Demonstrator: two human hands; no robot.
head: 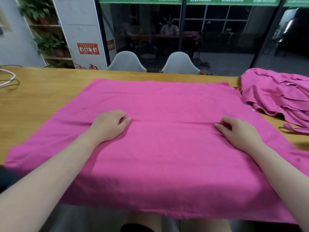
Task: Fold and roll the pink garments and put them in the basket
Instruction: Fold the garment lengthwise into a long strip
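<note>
We read "MAXIMUM" repeated in white along the green banner (140, 0) above the dark windows; the red wall notice (88, 48) is too small to read. A flat pink cloth garment (158, 101) covers the wooden counter (33, 91), its near edge hanging over. Our left hand (108, 126) and right hand (240, 133) pinch its folded edge, fingers curled. A heap of 2 or more pink garments (280, 96) lies at right.

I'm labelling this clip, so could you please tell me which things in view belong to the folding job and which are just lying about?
Part of the job:
- spread pink garment, partly folded
- left hand and right hand, fingers curled at the fold edge
- heap of pink garments
- wooden table

Just lying about:
- cables
- two white chairs
- potted plants
- fire extinguisher
</note>
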